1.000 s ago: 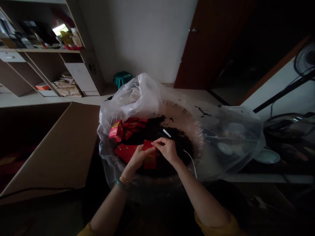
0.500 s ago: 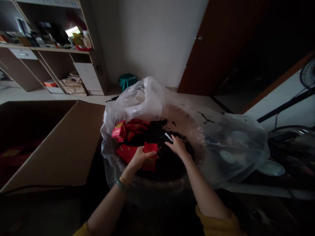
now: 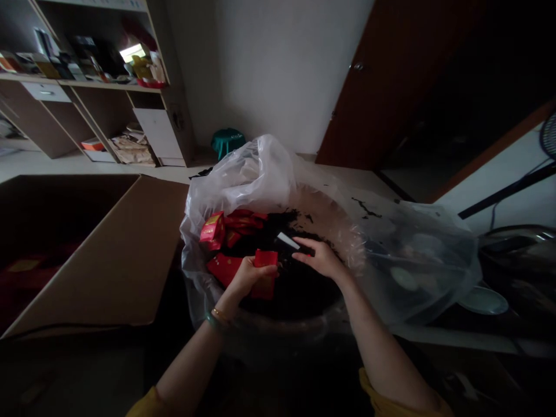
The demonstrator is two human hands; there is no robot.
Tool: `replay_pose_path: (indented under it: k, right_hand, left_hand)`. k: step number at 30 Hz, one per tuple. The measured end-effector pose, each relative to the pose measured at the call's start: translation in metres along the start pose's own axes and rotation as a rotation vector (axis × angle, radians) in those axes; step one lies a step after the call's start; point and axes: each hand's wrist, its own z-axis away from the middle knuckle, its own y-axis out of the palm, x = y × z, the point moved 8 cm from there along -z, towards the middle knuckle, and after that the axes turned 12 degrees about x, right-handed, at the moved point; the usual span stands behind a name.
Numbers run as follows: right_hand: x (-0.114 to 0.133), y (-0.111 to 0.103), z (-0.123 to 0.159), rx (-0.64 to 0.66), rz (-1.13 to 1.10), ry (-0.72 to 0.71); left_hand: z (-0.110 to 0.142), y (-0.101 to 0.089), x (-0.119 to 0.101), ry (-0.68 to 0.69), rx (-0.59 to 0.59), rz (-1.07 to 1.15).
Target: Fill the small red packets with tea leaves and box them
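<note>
My left hand [image 3: 248, 274] is closed on a small red packet [image 3: 266, 259], pinching it with the thumb over its front. In my right hand [image 3: 324, 258] is a flat, pale strip-like tool [image 3: 288, 240] with a darker end near the fingers; its exact kind is unclear. Its pale end points left, above and to the right of the packet, apart from it. Under both hands lies a dark heap of loose leaves [image 3: 304, 289], like tea, inside a clear plastic bag [image 3: 278, 174] spread over a round container. Several red packets [image 3: 213, 230] rest on the heap's left side.
A large open cardboard box [image 3: 117, 260] with red packets stands at the left. Behind are a shelf unit [image 3: 156, 133], a green-covered bin [image 3: 228, 141] and a brown door [image 3: 347, 110]. To the right are a pale dish [image 3: 484, 301] and part of a fan [image 3: 549, 136].
My right hand has turned, and the pale tool now shows longer and points further left, nearer the packet. My left hand keeps its hold on the packet almost in place.
</note>
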Motion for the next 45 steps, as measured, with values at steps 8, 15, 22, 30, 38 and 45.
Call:
replay_pose_path:
  k: [8, 15, 22, 30, 38, 45]
  right_hand:
    - [0.061, 0.027, -0.001, 0.142, 0.047, -0.029]
    - [0.058, 0.029, 0.0, 0.114, 0.191, -0.015]
    - [0.056, 0.033, 0.001, 0.113, 0.21, 0.004]
    - [0.05, 0.029, 0.005, 0.188, 0.02, -0.023]
    - [0.055, 0.031, 0.004, 0.144, 0.124, -0.03]
    - [0.053, 0.031, 0.005, 0.124, 0.247, -0.053]
  left_hand:
    - [0.0, 0.013, -0.004, 0.055, 0.072, -0.082]
    - [0.0, 0.013, 0.0, 0.013, 0.082, -0.088]
    - [0.001, 0.014, 0.002, 0.006, 0.077, -0.065]
    - [0.001, 0.007, 0.0, 0.004, 0.076, -0.085]
    - [0.004, 0.012, 0.002, -0.03, 0.078, -0.093]
    - [0.005, -0.002, -0.016, 0.167, -0.072, -0.154]
